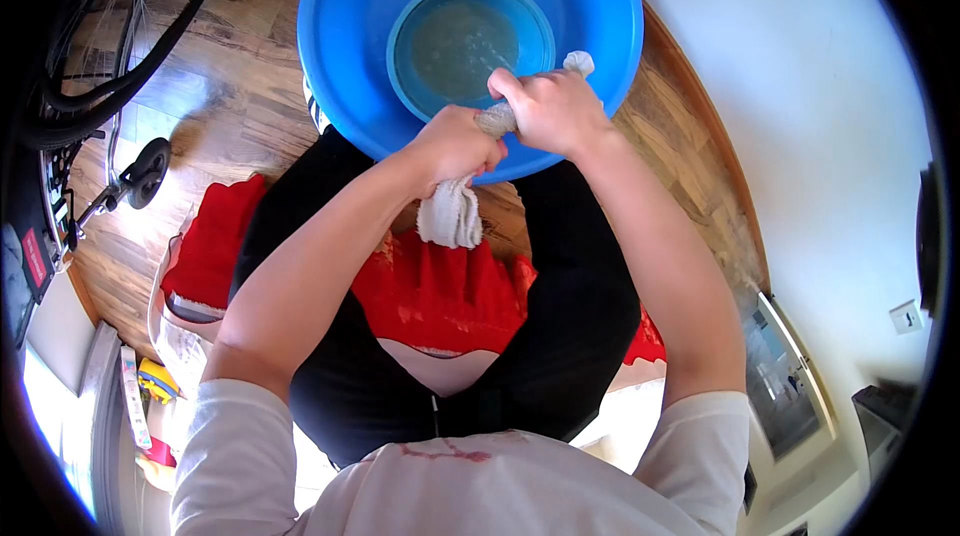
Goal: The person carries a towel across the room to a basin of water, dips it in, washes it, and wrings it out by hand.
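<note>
A whitish cloth (449,215) is stretched between my two hands, its middle twisted tight like a rope. My left hand (455,148) is closed round the lower left part, and a loose end hangs below the fist. Further up and to the right, my right hand (556,112) grips the other part, with a small tip of cloth poking out beyond it. Both fists are over the near side of a large blue basin (340,46). Inside it sits a smaller blue-green basin (402,86) holding cloudy water (465,41).
Part of a bicycle, with a wheel (150,66) and pedal, stands on the wood floor (240,86) at the left. A white wall (770,66) rises on the right. Red fabric (440,286) lies between my black-clad legs (585,286).
</note>
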### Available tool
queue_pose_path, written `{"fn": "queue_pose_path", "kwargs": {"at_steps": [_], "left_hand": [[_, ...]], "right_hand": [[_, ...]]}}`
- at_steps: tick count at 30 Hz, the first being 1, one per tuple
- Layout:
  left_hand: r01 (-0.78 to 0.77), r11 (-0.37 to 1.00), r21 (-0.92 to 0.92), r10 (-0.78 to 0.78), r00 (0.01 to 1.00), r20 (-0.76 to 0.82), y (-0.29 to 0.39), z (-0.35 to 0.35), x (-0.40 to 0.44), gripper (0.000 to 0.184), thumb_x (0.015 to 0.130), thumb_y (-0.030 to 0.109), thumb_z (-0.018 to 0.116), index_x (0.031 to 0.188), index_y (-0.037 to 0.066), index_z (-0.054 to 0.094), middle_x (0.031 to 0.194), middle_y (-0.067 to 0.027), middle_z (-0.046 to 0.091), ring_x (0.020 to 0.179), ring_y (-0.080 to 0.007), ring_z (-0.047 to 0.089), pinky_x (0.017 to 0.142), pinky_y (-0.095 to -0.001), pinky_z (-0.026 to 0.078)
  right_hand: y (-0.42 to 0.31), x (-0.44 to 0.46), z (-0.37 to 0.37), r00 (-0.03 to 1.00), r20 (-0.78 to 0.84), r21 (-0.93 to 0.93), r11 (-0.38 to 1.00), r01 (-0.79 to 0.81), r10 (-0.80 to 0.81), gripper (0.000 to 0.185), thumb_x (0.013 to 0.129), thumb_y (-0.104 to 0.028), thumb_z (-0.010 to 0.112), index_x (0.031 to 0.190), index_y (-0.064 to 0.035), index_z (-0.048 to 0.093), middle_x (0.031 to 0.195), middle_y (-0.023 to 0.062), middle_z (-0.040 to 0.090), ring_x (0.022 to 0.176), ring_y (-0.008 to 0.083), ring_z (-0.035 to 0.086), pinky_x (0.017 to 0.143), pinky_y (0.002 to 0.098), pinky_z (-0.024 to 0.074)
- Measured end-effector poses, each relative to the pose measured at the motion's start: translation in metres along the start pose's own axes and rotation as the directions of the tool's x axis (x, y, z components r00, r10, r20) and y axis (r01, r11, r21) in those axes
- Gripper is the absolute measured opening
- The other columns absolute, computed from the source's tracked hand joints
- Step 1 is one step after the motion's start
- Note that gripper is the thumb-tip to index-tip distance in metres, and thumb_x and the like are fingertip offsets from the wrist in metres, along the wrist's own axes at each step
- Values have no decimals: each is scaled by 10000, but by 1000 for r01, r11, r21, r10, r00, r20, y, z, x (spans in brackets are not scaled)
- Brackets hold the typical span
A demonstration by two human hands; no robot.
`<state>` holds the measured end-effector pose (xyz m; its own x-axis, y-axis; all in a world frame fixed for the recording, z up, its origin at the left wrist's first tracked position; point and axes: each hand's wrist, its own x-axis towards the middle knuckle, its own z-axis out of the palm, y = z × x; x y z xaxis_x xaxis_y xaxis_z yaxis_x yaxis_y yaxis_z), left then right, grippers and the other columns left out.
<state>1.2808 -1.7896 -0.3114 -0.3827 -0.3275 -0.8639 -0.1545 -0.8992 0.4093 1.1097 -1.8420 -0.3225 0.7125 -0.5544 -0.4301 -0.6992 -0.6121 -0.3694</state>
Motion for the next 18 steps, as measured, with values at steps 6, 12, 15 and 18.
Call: {"fn": "queue_pose_path", "kwargs": {"at_steps": [6,12,15,18], "left_hand": [[121,838,-532,-58,989,133,-11,15,11,182,738,-63,586,801,80,493,538,-3,438,385,-91,379,391,-255,295],[98,632,-769,59,983,174,-18,16,14,211,739,-54,592,829,103,482,540,12,428,393,-103,377,408,-282,303],[157,586,-795,71,968,243,-17,17,11,215,742,-43,597,856,104,488,552,3,436,400,-103,385,411,-284,314],[144,689,-710,28,974,225,-14,21,8,222,738,-23,611,888,102,504,561,-5,427,398,-111,382,413,-293,320]], "right_hand": [[10,5,8,976,-199,-80,994,74,-89,221,793,-195,587,987,-112,522,705,100,670,659,308,672,563,417,521],[9,15,14,863,-495,-36,995,97,-103,154,715,-117,635,850,-120,563,653,69,636,601,277,630,557,391,494],[1,5,11,786,-618,28,1000,-6,22,229,600,-49,705,780,-129,588,661,50,617,641,267,604,582,387,474],[-1,-8,9,722,-664,113,981,-159,194,288,550,-59,743,795,-130,611,730,54,637,690,271,610,594,377,472]]}}
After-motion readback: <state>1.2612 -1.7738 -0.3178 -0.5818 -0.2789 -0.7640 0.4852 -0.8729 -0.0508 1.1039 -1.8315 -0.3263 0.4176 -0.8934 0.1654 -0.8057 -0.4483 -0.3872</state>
